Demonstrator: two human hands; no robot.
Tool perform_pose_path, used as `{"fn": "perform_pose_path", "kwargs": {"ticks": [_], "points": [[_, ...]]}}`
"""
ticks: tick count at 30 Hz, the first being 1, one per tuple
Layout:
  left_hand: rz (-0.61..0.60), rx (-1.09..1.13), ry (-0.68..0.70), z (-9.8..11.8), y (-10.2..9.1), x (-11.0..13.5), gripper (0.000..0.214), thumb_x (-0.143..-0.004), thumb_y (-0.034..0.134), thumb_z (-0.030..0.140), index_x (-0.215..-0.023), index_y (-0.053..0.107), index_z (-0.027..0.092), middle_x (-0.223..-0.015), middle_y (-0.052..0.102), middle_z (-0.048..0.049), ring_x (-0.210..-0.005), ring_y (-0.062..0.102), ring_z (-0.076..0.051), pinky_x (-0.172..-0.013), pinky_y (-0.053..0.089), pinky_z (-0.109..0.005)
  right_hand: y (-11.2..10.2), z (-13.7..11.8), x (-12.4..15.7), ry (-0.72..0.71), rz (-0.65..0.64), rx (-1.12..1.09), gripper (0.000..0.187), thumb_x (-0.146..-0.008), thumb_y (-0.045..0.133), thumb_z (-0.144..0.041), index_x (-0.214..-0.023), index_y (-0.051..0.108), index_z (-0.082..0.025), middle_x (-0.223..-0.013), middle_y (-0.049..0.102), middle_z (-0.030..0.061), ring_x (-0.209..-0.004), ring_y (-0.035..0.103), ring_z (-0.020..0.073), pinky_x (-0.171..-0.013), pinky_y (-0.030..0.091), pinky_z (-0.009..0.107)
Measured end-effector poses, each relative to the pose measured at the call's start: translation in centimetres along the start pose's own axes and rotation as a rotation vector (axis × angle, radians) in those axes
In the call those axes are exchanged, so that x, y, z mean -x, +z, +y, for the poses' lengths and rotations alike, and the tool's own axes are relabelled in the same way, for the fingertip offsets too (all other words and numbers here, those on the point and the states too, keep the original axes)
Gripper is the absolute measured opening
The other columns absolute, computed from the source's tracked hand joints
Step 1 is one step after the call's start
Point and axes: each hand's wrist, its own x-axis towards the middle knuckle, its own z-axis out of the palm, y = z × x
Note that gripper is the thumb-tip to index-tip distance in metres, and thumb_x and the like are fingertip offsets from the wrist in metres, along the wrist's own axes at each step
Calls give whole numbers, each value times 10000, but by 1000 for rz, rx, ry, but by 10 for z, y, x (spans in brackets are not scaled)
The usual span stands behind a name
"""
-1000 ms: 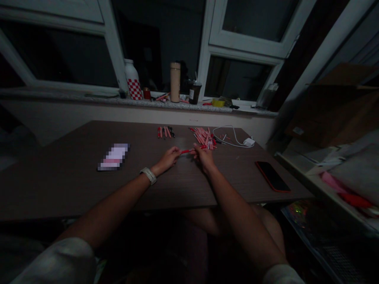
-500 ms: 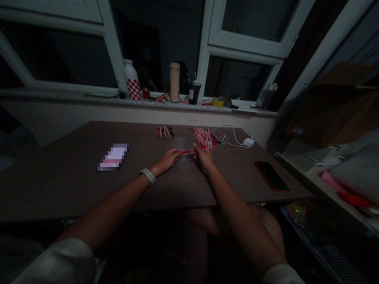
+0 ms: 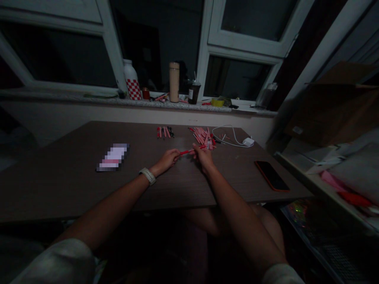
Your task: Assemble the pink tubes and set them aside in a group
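A red pen [image 3: 186,152] is held level above the middle of the desk. My left hand [image 3: 171,157] pinches its left end, and my right hand [image 3: 203,157] has its fingers closed around the right part. Just beyond my right hand lies a loose pile of pink and red pens and pen parts [image 3: 201,135]. To the left of the pile, several red, pink and black pens [image 3: 165,132] lie side by side in a short row. Fine detail on the held pen is too small and dark to make out.
On the desk [image 3: 142,138] a phone with a blurred lit screen [image 3: 114,157] lies left and a dark phone [image 3: 271,176] right. A white charger [image 3: 248,142] with its cable rests behind the pile. Bottles, including a beige flask [image 3: 174,83], stand on the windowsill. A cardboard box [image 3: 334,114] sits right.
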Motion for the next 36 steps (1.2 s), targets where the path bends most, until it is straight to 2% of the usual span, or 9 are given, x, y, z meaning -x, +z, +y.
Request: {"fn": "perform_pose_path", "kwargs": {"ticks": [6,14,19,29,36], "points": [[31,14,-30,-3,1,-2,245,-855,527,409,-746,522,189,-508,363,78,-414,271,-82,-421,181,-217,0,0,0,21,4,11,465,-752,709,-605,-629,676,-157,-619,710,75,-439,462,94,-439,299,234],[-13,-48,33,-5,0,-2,364,-830,580,550,-783,531,193,-519,382,79,-434,279,-85,-434,191,-225,0,1,-1,-18,10,-29,457,-747,720,-601,-661,687,-154,-629,724,73,-424,464,92,-434,316,235],[-8,-93,52,-7,-1,-2,423,-868,528,583,-745,573,180,-489,368,68,-429,280,-96,-441,197,-248,0,3,-2,-21,14,-6,471,-765,714,-608,-655,689,-151,-604,715,68,-408,462,89,-427,320,238],[-13,-223,142,-17,-8,-9,407,-892,475,509,-798,661,160,-546,464,40,-456,354,-105,-451,248,-238,1,0,1,-22,30,14,441,-767,711,-572,-607,656,-165,-593,694,57,-418,467,96,-454,350,251],[-7,-225,101,-13,-6,-6,342,-859,459,427,-801,664,160,-549,474,34,-462,357,-109,-448,256,-235,1,-5,4,-23,29,68,435,-793,698,-550,-597,665,-163,-552,673,50,-420,479,102,-457,353,251]]}}
